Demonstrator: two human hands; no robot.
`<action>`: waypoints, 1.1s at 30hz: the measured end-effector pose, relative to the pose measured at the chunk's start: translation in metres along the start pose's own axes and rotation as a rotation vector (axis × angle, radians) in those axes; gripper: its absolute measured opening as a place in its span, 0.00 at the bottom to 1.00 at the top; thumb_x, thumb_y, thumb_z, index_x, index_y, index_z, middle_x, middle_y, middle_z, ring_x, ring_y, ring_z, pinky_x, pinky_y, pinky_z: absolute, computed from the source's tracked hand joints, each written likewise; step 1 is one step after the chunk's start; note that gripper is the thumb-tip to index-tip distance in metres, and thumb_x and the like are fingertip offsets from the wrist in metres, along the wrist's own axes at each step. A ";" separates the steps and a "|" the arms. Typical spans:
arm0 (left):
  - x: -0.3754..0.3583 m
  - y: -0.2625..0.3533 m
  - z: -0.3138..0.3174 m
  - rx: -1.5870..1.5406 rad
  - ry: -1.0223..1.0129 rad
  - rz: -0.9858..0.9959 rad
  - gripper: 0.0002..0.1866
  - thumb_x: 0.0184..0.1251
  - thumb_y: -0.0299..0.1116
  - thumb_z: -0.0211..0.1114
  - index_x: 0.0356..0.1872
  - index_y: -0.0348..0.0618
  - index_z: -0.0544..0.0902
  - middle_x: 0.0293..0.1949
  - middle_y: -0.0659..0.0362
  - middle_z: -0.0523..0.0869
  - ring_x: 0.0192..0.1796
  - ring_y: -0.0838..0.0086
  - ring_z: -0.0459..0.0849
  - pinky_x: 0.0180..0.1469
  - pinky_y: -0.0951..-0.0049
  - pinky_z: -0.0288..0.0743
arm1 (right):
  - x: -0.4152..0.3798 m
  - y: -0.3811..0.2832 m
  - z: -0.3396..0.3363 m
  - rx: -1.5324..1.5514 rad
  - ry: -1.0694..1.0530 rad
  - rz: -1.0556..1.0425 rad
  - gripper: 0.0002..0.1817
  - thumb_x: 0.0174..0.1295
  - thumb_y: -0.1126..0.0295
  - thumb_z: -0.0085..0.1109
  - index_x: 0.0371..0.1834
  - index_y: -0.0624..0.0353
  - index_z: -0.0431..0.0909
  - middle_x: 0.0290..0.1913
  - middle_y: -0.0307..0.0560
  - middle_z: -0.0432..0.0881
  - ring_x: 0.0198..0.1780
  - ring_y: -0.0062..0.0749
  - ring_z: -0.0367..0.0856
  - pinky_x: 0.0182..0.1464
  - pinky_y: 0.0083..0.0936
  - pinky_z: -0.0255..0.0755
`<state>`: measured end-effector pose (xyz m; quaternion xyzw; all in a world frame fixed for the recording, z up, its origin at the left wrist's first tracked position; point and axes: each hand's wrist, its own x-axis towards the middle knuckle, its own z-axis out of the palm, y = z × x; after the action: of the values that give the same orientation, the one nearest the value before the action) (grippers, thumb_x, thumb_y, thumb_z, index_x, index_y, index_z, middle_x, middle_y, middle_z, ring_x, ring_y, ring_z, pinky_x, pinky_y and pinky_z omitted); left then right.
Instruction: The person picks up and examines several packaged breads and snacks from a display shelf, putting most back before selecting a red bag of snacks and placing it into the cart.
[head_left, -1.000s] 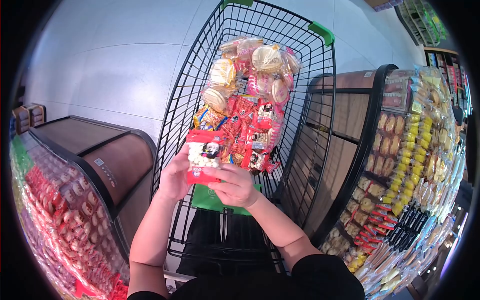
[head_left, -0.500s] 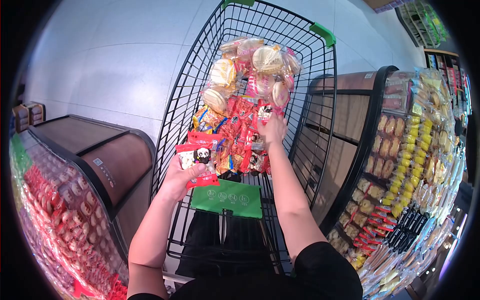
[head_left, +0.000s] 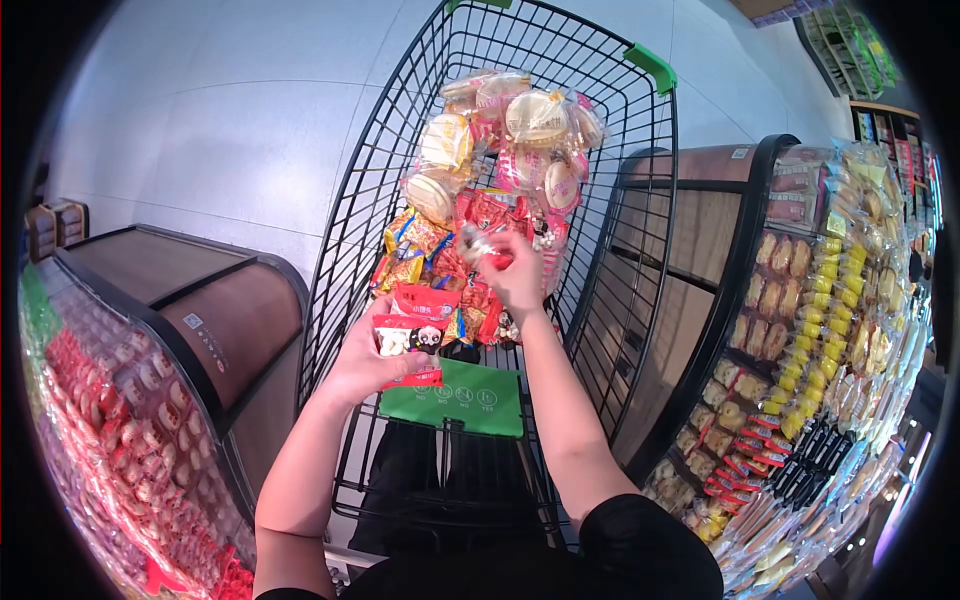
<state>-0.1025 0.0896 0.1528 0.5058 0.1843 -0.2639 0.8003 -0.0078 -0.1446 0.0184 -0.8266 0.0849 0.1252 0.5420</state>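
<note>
My left hand (head_left: 362, 350) is closed round red-and-white snack packets (head_left: 408, 340) with a panda face printed on them, above the near end of the shopping cart (head_left: 345, 225). Over the middle of the cart, my right hand (head_left: 515, 272) pinches another small red-and-white snack packet (head_left: 484, 246), blurred by motion. Beneath it lie more red packets (head_left: 490, 210) and some yellow-and-blue packets (head_left: 415, 235). Round wrapped pastries (head_left: 537, 117) in clear bags are heaped toward the cart's far end.
A green plate (head_left: 450, 400) spans the cart's near side. To the left stands a display bin (head_left: 130, 420) of red-wrapped snacks. On the right, another display (head_left: 800, 330) holds many packaged pastries close to the cart. Pale floor tiles (head_left: 220, 130) stretch beyond.
My right hand has lifted a packet from the pile and moved left toward my left hand. My left hand has shifted slightly right with its packets.
</note>
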 end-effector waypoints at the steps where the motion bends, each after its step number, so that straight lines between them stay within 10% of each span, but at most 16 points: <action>1: -0.001 -0.001 0.001 0.023 0.013 -0.005 0.40 0.52 0.19 0.75 0.68 0.39 0.66 0.54 0.61 0.82 0.55 0.77 0.82 0.58 0.71 0.79 | -0.007 -0.003 -0.001 0.016 -0.150 -0.068 0.20 0.47 0.74 0.74 0.45 0.57 0.83 0.36 0.36 0.84 0.42 0.22 0.81 0.49 0.24 0.75; 6: 0.007 -0.015 -0.014 0.368 0.020 0.221 0.41 0.50 0.20 0.76 0.68 0.38 0.67 0.59 0.59 0.79 0.58 0.74 0.81 0.62 0.72 0.75 | -0.033 -0.052 -0.016 0.151 -0.764 0.000 0.25 0.51 0.76 0.74 0.55 0.58 0.80 0.44 0.36 0.85 0.42 0.15 0.80 0.47 0.17 0.74; 14: -0.003 -0.008 -0.010 -0.054 -0.132 -0.083 0.45 0.49 0.18 0.75 0.72 0.40 0.64 0.58 0.59 0.81 0.59 0.76 0.80 0.63 0.70 0.74 | -0.037 -0.069 -0.002 0.616 -0.874 0.103 0.33 0.55 0.76 0.71 0.66 0.63 0.70 0.52 0.44 0.84 0.51 0.21 0.83 0.55 0.22 0.76; 19: -0.008 -0.012 -0.014 -0.181 -0.186 -0.150 0.47 0.47 0.22 0.76 0.72 0.38 0.64 0.60 0.56 0.81 0.61 0.71 0.80 0.65 0.66 0.73 | -0.015 -0.013 0.009 1.042 -0.557 0.377 0.33 0.61 0.64 0.68 0.67 0.65 0.68 0.57 0.55 0.80 0.58 0.38 0.81 0.61 0.32 0.74; 21: -0.010 -0.011 -0.015 -0.252 -0.176 -0.187 0.49 0.44 0.25 0.79 0.72 0.37 0.64 0.61 0.54 0.80 0.63 0.67 0.80 0.66 0.63 0.72 | 0.000 0.061 0.016 -0.275 -0.164 -0.087 0.38 0.56 0.64 0.70 0.69 0.66 0.64 0.61 0.58 0.76 0.67 0.47 0.73 0.69 0.45 0.66; 23: -0.014 -0.012 -0.017 -0.347 -0.164 -0.209 0.51 0.44 0.26 0.79 0.73 0.36 0.61 0.63 0.51 0.79 0.64 0.62 0.79 0.66 0.61 0.72 | 0.002 0.080 0.002 -0.740 -0.123 -0.118 0.48 0.49 0.65 0.73 0.73 0.64 0.58 0.70 0.58 0.67 0.74 0.51 0.62 0.75 0.56 0.53; 30: -0.015 -0.012 -0.021 -0.414 -0.249 -0.159 0.49 0.52 0.23 0.74 0.75 0.38 0.57 0.66 0.51 0.76 0.67 0.63 0.76 0.68 0.60 0.69 | -0.013 0.086 -0.002 -0.927 -0.140 0.106 0.57 0.39 0.67 0.76 0.75 0.60 0.53 0.77 0.52 0.54 0.76 0.46 0.56 0.78 0.55 0.43; 33: -0.015 -0.012 -0.020 -0.393 -0.178 -0.189 0.52 0.46 0.25 0.76 0.75 0.37 0.57 0.64 0.49 0.78 0.64 0.59 0.79 0.66 0.58 0.74 | -0.003 0.073 -0.016 -0.992 -0.206 0.186 0.55 0.42 0.64 0.77 0.75 0.59 0.55 0.63 0.53 0.76 0.63 0.45 0.75 0.74 0.48 0.54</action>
<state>-0.1225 0.1077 0.1445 0.2956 0.2074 -0.3404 0.8682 -0.0285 -0.1878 -0.0384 -0.9567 0.0345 0.2786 0.0767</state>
